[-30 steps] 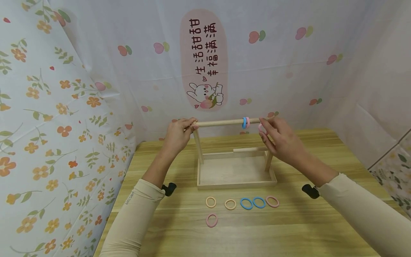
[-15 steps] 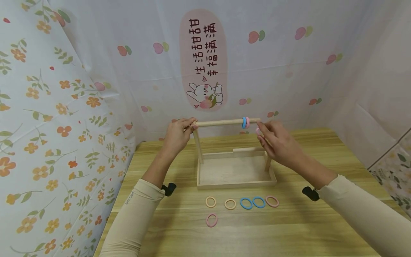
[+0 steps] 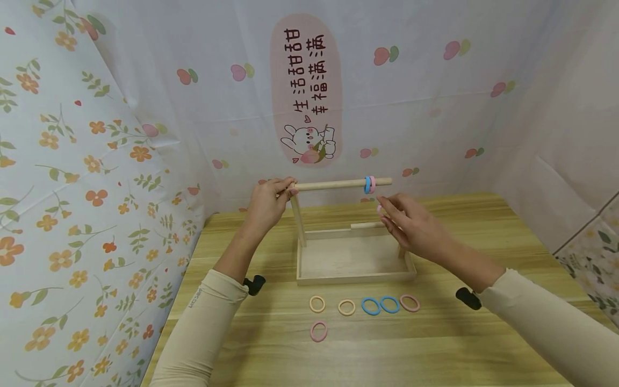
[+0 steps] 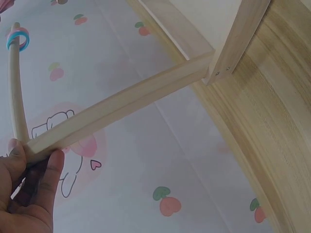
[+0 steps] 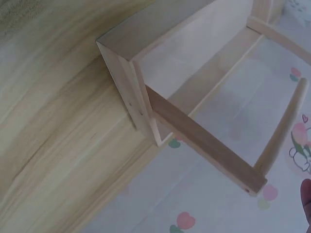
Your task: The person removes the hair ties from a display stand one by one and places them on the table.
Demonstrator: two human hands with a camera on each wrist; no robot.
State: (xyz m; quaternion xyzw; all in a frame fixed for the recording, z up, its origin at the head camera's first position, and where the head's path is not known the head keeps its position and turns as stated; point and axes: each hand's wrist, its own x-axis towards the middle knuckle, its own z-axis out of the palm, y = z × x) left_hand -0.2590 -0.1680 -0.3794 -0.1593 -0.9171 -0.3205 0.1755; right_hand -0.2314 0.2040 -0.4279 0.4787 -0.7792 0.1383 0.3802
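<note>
In the head view my left hand [image 3: 272, 201] grips the top of the left post [image 3: 299, 220] of a wooden stand, where the upper rod [image 3: 333, 185] joins it. A blue ring [image 3: 367, 185] and a pink ring [image 3: 373, 185] hang side by side near that rod's free right end. Below this end, my right hand [image 3: 416, 223] pinches another pink ring [image 3: 380, 210], mostly covered by the fingers and apart from the rod. The left wrist view shows thumb and finger around the post's end [image 4: 41, 148]. Only a fingertip [image 5: 306, 196] of the right hand enters its wrist view.
A shorter lower rod [image 3: 367, 226] juts left from the right post [image 3: 402, 252], above the shallow tray base [image 3: 355, 279]. On the table in front lie yellow rings [image 3: 317, 312], blue rings [image 3: 371, 314] and pink rings [image 3: 319, 341]. A patterned cloth [image 3: 411, 107] hangs behind.
My right hand has moved down and left from the upper rod's right end, carrying the pink ring and uncovering the rod's tip. The left hand keeps its place.
</note>
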